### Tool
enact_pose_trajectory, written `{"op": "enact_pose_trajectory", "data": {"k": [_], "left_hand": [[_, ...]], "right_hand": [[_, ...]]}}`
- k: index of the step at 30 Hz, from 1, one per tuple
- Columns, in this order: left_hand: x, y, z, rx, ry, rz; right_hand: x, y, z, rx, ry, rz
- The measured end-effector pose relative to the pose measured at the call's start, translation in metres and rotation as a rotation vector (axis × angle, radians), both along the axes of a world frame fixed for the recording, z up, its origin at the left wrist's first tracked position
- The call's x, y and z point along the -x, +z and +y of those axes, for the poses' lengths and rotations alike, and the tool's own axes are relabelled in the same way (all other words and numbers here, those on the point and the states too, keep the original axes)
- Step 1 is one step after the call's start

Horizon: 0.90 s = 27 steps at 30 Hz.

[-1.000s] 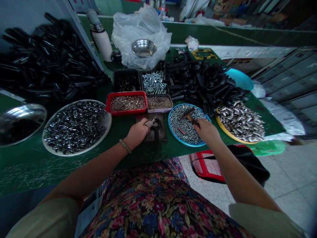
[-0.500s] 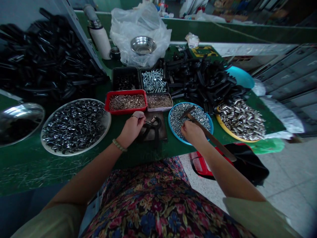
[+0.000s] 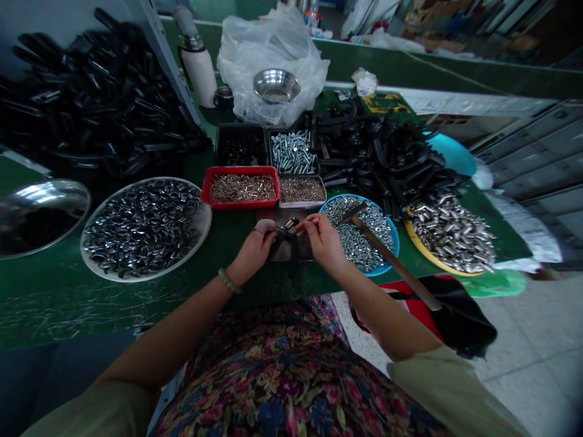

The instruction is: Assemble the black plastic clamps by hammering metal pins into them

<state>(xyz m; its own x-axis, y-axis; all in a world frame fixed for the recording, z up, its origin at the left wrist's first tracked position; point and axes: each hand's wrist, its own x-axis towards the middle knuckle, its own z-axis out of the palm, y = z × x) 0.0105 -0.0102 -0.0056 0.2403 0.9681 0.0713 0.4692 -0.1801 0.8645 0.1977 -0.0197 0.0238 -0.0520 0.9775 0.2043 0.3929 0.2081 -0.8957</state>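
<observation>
My left hand is closed at the left side of a black looped part with shiny metal fittings, which lies over a dark metal plate. A small bright metal cylinder shows at the top of that part. My right hand comes from the other side, its thumb and fingers pinched together at the fittings; whatever is between them is too small to make out. Beside it, a hammer lies across a blue tray of small nuts.
Beyond the plate stand a red tray of pins, a small box of tiny fasteners and a bin of bolts. Left is a white basin of metal rings. Black parts are heaped behind; a yellow basin holds metal cylinders.
My right hand has moved left from the blue nut tray to the black part. My left hand stays at the part. The whole view has shifted slightly.
</observation>
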Motion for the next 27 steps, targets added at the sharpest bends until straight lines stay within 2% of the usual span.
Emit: {"op": "enact_pose_trajectory", "data": {"k": [11,20,22,24,27], "left_hand": [[-0.010,-0.003,-0.011,-0.007,-0.009,-0.007],[-0.014,-0.014,-0.016,-0.153,0.003,0.026],[-0.015,-0.015,-0.017,-0.177,0.007,0.038],[-0.016,-0.016,-0.018,-0.185,0.020,0.062],[-0.016,-0.014,-0.018,-0.167,0.029,0.093]], "right_hand": [[0.009,-0.013,0.001,-0.059,0.016,-0.092],[0.016,-0.015,0.007,-0.030,0.021,-0.240],[0.020,-0.012,0.009,-0.008,0.024,-0.194],[0.023,-0.010,0.010,-0.006,0.008,-0.055],[0.017,-0.006,0.007,-0.099,-0.092,0.083]]}}
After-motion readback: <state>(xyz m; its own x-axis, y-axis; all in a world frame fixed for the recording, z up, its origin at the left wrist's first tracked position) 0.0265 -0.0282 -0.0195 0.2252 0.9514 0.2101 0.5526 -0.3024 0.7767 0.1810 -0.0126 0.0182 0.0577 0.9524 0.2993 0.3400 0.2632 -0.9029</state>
